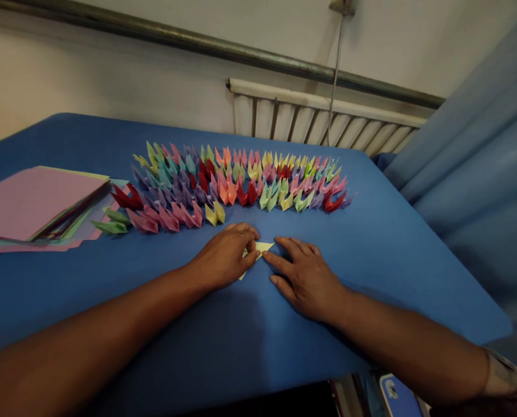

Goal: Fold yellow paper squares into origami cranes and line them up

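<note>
A small piece of folded pale yellow paper [265,247] lies on the blue table, partly hidden under my fingers. My left hand [228,255] covers its left side, with thumb and fingertips closed on the paper. From the right, my right hand [308,281] rests with its fingers stretched out and apart, the index fingertip touching the paper's right part. Just beyond both hands stand rows of folded paper cranes [228,190] in many colours. The nearest one to my left hand is a yellow paper crane [215,214].
A stack of coloured paper sheets [41,200] lies at the left of the blue table [328,353]. Behind the table are a white radiator [284,119] and a metal pipe [189,40] along the wall. A blue curtain [480,150] hangs at the right.
</note>
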The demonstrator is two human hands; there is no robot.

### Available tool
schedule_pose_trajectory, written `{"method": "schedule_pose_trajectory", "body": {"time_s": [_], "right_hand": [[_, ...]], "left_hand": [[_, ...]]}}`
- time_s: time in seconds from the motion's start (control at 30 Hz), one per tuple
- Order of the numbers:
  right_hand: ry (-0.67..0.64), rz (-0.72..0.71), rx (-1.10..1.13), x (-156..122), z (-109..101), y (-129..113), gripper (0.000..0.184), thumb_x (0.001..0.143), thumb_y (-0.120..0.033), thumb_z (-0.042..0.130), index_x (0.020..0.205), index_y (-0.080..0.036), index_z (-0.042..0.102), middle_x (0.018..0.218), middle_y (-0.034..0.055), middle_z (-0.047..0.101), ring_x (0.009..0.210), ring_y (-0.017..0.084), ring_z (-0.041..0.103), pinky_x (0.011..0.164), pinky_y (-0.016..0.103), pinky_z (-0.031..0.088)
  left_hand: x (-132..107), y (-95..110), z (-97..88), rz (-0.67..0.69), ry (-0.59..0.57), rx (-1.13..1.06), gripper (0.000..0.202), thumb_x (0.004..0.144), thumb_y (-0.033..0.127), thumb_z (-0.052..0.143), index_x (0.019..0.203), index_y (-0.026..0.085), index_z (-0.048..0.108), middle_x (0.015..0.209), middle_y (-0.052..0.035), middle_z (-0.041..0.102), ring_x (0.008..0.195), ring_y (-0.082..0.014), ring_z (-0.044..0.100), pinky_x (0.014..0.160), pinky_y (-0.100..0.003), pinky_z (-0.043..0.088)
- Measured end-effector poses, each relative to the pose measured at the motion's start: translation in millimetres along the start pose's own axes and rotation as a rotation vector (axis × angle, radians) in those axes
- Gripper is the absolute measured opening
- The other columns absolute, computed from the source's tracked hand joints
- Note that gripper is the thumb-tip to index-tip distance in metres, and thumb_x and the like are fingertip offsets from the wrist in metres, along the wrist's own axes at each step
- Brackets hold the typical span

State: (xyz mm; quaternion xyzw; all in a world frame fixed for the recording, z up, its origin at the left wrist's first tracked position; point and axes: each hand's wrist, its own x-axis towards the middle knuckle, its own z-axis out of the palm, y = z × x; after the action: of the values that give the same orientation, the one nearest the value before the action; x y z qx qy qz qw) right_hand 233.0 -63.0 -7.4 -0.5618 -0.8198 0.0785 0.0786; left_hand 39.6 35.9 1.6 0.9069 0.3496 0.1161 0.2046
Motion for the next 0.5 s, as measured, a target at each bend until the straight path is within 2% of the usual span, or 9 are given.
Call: {"method": "schedule_pose_trajectory", "body": {"time_s": [0.5], "right_hand": [[0.004,0.044,-0.008,2.3,-2.8,5.9,0.049,0.097,-0.046,0.042,0.142,-0.028,0.047,0.150,0.0131,0.040,0.136,0.030,0.037,0.106,0.049,0.031]], "left_hand": [[0.7,-1.4,-0.2,0.013,-0.011,-0.017,0.015,0.085,0.024,0.054,0.072,0.018,0.058,0.110,-0.0074,0.064,0.102,-0.0243,0.058,0.091,-0.039,0.043]]}}
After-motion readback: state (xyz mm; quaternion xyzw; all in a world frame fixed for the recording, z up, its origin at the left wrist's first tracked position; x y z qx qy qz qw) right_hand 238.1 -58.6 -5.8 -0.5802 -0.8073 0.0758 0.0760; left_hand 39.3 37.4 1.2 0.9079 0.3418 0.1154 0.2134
